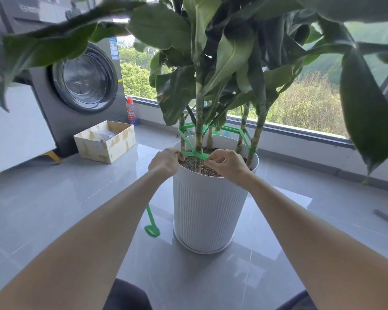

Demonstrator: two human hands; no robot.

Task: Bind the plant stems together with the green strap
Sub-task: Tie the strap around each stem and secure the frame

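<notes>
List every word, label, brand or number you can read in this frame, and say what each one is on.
Nothing reads with certainty.
Grey appliance at top left: pale brand lettering, too blurred to read.
Sticker on the washing machine: blue and white, print too small.
Bottle by the window: red label, possibly "15", the rest blurred.

Light: bright daylight from the window behind the plant. Leaves — backlit, dark on the near faces. Floor — soft sheen, pale reflections. Edges: wide-angle bending, top leaves blurred. Centre sharp.
</notes>
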